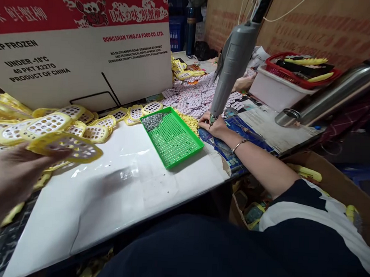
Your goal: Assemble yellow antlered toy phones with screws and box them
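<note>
At the left, my left hand [20,162] grips a yellow-rimmed plastic piece [85,150] with rows of holes, tilted above the white work surface. Similar pieces [48,126] are heaped behind it. My right hand [216,127] reaches to the edge of a pile of small yellow parts [189,123], fingers curled together; what they hold, if anything, is too small to make out. A grey electric screwdriver [232,62] hangs with its tip just in front of this hand. Beside the yellow parts lies a green perforated tray [175,144], with small metal screws [153,122] gathered in its far left corner.
A large printed carton [84,44] stands at the back left. Many small white pieces [194,95] are piled behind the tray. Farther right are a white tub [277,90] with a red basket [271,64] and a steel flask [341,89]. An open cardboard box [336,173] sits below right.
</note>
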The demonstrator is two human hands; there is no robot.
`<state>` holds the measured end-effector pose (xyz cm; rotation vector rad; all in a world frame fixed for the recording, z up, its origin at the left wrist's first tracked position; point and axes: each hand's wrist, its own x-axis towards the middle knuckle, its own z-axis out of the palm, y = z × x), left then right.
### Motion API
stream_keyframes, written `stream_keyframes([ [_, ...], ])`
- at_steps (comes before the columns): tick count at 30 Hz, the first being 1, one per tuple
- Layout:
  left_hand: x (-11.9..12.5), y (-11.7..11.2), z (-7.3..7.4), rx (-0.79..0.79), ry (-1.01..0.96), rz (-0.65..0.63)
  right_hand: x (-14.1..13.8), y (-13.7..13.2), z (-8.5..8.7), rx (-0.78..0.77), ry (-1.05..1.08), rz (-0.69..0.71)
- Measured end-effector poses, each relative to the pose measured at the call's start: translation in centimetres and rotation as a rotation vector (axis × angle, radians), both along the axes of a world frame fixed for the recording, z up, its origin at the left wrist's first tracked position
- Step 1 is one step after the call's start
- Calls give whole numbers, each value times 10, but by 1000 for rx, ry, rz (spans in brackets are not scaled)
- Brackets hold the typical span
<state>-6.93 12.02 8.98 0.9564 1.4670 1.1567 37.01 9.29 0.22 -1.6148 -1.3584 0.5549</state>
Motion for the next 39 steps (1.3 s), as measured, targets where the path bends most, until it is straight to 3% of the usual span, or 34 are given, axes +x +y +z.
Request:
stream_keyframes([
  [2,39,-28,1,-45,-52,24,2,1,-2,-14,80,-25],
  [4,69,-51,-5,-138,-240,51,6,-1,-3,-36,179,-45],
  [8,94,-76,-29,-234,-563,53,15,-11,-1,-47,368,-93],
  [11,99,-86,-44,-304,-651,110,30,-18,8,-15,430,-162],
  [15,104,-92,-50,-400,-647,156,58,-18,16,4,353,-285],
  [21,101,-93,-58,-443,-729,43,81,2,7,-66,-36,-423],
  [23,101,-94,-61,-462,-727,2,83,9,5,-90,-167,-418],
  [28,107,-97,-62,-490,-724,33,88,17,5,-126,-377,-370],
  [34,99,-96,-66,-442,-737,-94,92,-6,10,-75,-398,-307],
  [39,89,-92,-75,-404,-814,-116,91,-44,19,-40,-202,-365],
])
